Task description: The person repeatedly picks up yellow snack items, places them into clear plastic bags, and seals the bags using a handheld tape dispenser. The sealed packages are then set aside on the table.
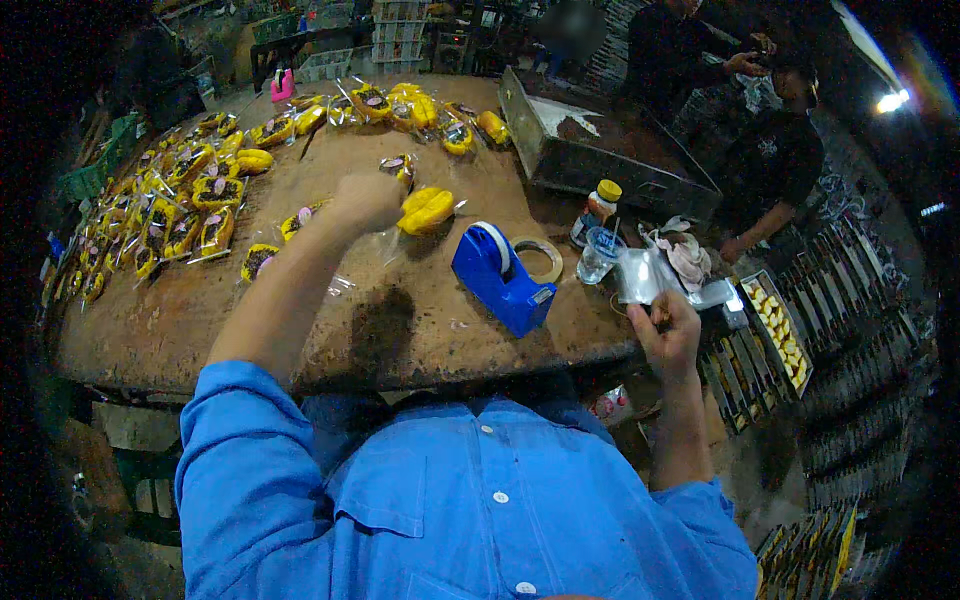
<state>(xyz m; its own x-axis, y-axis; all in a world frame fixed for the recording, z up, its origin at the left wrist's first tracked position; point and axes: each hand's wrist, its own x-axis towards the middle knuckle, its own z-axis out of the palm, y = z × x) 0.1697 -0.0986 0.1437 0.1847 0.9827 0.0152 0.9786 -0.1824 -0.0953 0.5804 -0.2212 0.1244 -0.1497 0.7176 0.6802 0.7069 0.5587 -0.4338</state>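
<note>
My left hand [370, 201] is blurred over the middle of the wooden table [420, 300], beside a yellow bread loaf [426, 211]; a wrapped bread with a dark topping [397, 166] lies just beyond it. Whether its fingers grip anything is unclear. At the table's right edge, my right hand [666, 324] pinches a clear plastic bag [642, 276]. Between the hands stands a blue tape dispenser [502, 281], with a roll of tape [541, 259] lying against its far side. More wrapped breads [216, 191] cover the table's left part, several of them bearing a pink label.
Near my right hand are a plastic cup [599, 255], a jar with a yellow lid [598, 211] and a crumpled cloth [684, 255]. A large metal box [607, 150] sits beyond. Racked trays [840, 277] stand at the right. Two people [772, 157] are at the upper right.
</note>
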